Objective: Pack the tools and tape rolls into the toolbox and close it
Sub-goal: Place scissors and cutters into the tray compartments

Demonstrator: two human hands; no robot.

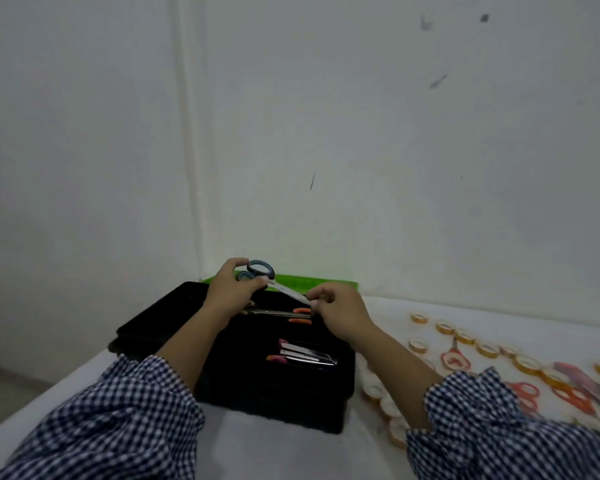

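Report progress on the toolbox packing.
Done: a few tools lie in the open toolbox. In hand: left hand grips the blue-handled scissors, right hand pinches their blade above the box. Left: tape rolls and orange scissors on the table, then closing.

Table: a white-topped table (pixel 284 452) fills the lower part of the view, and its left edge runs on a slant up towards the walls.
Back wall: a plain off-white wall (pixel 413 140) rises directly behind the table and meets its far edge.
Side wall: a second pale wall (pixel 66 133) stands to the left of the table.
Corner: a vertical seam (pixel 184 150) joins the two walls above the table's far left end.
Marks: dark smudges (pixel 439 81) sit high on the back wall above the table's right half. A short thin streak (pixel 312 180) sits lower, above the table's middle.
Floor: a grey patch (pixel 11 382) shows below the table's left edge.
Light: dim, even and greyish, with soft shadows on the table.
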